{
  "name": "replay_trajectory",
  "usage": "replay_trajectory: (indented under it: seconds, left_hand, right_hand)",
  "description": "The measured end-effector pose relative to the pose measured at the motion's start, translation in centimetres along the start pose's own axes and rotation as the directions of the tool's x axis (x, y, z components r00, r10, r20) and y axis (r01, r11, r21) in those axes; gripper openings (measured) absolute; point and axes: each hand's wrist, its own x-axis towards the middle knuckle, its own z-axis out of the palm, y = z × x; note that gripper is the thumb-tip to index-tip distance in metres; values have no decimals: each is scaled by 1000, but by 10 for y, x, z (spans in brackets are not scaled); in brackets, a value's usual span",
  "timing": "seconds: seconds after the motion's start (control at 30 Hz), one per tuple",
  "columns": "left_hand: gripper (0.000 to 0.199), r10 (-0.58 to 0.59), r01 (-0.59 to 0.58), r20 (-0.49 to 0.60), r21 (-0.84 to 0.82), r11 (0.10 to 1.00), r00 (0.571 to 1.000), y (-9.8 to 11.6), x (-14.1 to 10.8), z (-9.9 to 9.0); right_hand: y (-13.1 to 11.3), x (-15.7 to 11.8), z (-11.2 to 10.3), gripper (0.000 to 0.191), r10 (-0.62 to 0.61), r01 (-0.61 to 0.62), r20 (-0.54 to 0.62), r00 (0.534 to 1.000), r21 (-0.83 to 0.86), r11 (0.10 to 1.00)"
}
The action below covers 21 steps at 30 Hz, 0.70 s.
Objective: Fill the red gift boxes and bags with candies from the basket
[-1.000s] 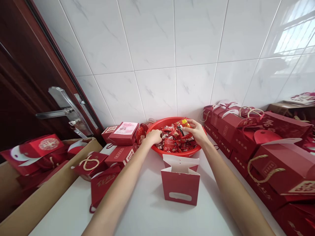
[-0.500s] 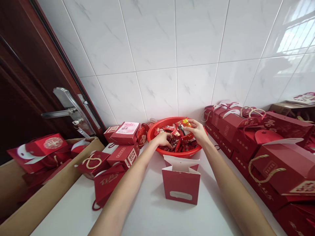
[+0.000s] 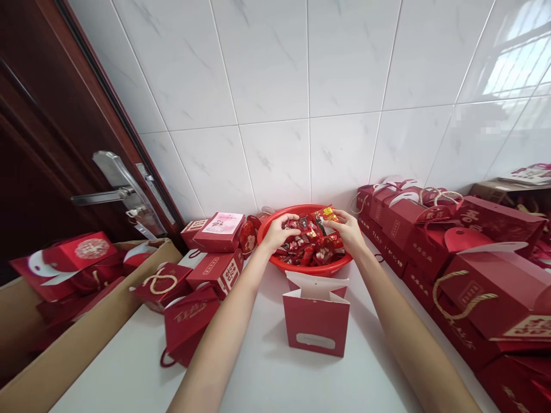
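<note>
Against the tiled wall stands a red plastic basin (image 3: 280, 267) with many wrapped candies (image 3: 312, 244) in it. My left hand (image 3: 278, 232) is over the basin's left side, thumb and fingers apart above the candies, with nothing visibly gripped. At the right side, my right hand (image 3: 348, 230) pinches a red candy packet with yellow print (image 3: 326, 215), held over the pile. In front of the basin, an upright red gift box (image 3: 316, 321) has its top open, its pale inside showing and a white oval patch on its front.
Red gift boxes (image 3: 217, 269) with rope handles lie to the left, beside a cardboard carton (image 3: 92, 321) holding more. Stacked red boxes (image 3: 404, 223) line the right side. A dark door with a metal handle (image 3: 103, 197) stands at the left.
My left hand has risen from among the candies and shifted left, its fingers opening out. My right hand has stayed nearly in place with the packet.
</note>
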Motion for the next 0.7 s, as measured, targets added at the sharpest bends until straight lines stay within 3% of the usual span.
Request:
replay_trajectory:
  seconds: [0.23,0.43,0.57,0.7]
  left_hand:
    - [53,68,-69,37,44,997,997,2,-1,1]
    - [72,47,-52,26,230,972,999,5,-4,1]
    - [60,-8,-7,71,210,978,997,7,-6,3]
    - [52,9,-21,111,106,994,994,9,-7,4]
  right_hand:
    - [-2,-4,2,41,133,-130,36,991,-62,990]
    - [-10,-10,5,34,214,-198,151,965,-112,974]
    - [-11,-11,5,40,182,-167,267,946,-78,983]
    - [-9,-10,4,43,172,-155,247,953,-88,984]
